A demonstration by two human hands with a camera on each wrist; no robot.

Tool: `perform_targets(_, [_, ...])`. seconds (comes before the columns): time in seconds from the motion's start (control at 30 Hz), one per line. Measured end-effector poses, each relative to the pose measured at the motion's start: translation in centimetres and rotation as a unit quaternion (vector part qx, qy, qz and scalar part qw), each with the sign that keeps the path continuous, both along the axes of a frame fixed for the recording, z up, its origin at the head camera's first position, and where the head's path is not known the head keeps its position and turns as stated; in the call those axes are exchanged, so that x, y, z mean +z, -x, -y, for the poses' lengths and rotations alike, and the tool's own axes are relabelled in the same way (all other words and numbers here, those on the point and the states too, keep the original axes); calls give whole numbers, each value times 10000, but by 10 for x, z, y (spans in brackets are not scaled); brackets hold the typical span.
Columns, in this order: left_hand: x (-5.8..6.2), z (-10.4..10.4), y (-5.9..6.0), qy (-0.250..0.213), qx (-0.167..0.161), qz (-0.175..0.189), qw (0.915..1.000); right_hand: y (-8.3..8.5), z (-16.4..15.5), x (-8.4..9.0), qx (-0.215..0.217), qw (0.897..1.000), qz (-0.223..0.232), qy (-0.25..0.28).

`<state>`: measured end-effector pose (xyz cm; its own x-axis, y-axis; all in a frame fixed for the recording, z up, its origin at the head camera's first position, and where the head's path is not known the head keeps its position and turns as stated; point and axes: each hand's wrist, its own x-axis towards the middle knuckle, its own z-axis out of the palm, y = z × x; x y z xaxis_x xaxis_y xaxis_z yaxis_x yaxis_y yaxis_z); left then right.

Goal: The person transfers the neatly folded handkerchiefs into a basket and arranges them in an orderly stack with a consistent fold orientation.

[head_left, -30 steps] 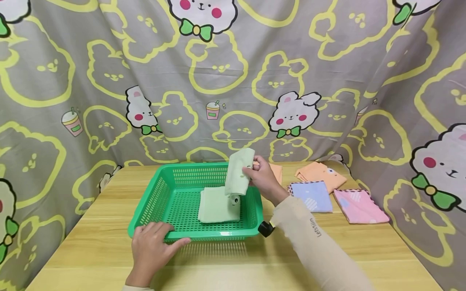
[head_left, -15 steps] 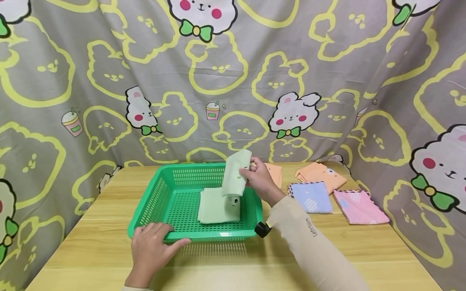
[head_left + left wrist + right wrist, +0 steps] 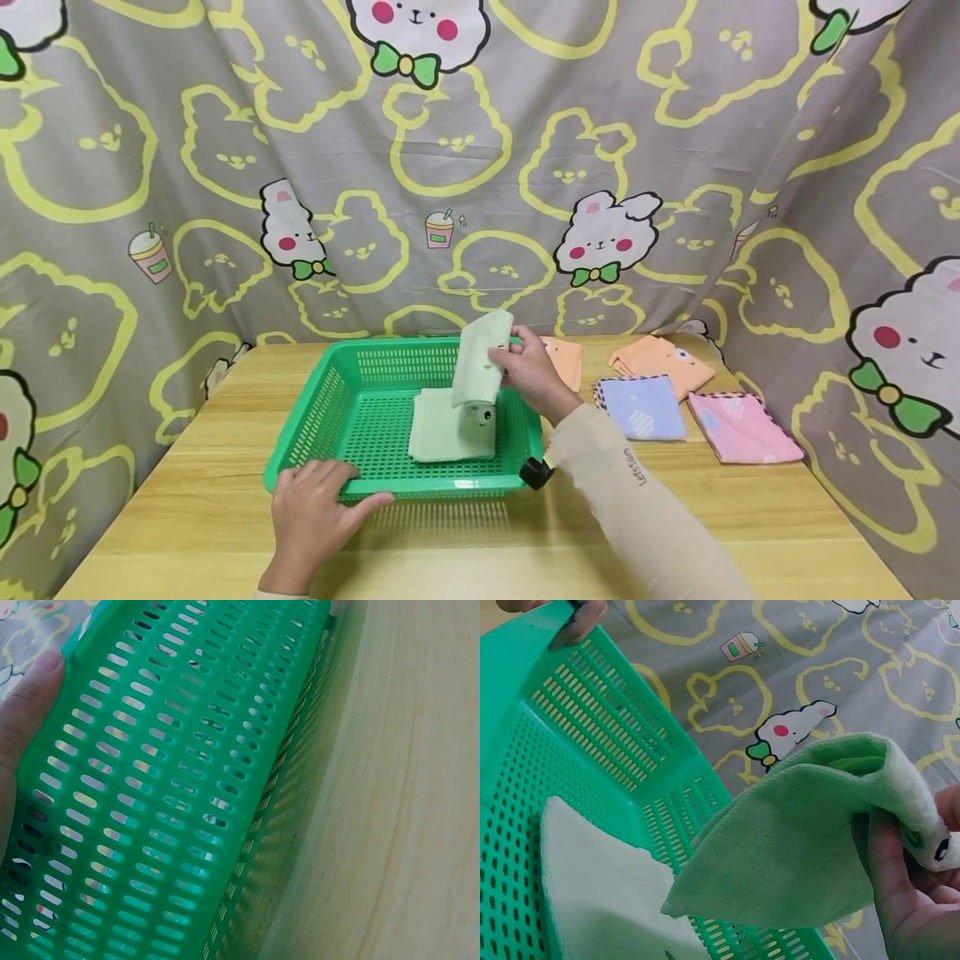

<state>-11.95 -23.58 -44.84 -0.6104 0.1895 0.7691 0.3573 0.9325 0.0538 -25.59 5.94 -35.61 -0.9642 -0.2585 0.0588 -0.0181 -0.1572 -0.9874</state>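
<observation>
My left hand [image 3: 311, 510] grips the front left rim of a green plastic basket [image 3: 408, 485], with the thumb on the outside, as the left wrist view shows the thumb [image 3: 34, 690] there. Between the thumb and fingers of my right hand [image 3: 538, 373] is a folded pale green towel [image 3: 476, 358] with a small printed face, held up over the basket's right side. A second pale green folded towel [image 3: 442, 429] lies flat on the basket floor below it. In the right wrist view the held towel [image 3: 787, 840] droops from the fingers, its folded layers parted at the top.
Right of the basket on the wooden table [image 3: 735, 517] lie an orange towel [image 3: 567, 358] partly behind the right hand, another orange towel [image 3: 663, 364], a blue towel [image 3: 643, 407] and a pink towel [image 3: 745, 427]. A patterned grey curtain [image 3: 517, 158] surrounds the table.
My right hand has shifted slightly left and a little down with the pale green towel. The left hand and the basket have stayed in place.
</observation>
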Motion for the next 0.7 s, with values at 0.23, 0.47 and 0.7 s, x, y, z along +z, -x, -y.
perform_targets(0.23, [0,0,0,-12,9,39,10000,1,2,0,29,9999,97,91])
perform_targets(0.47, [0,0,0,-23,-39,-67,10000,4,6,-3,-45,9996,170,211])
perform_targets(0.7, [1,0,-1,-16,-63,-93,9999,5,10,-8,-168,9991,206,345])
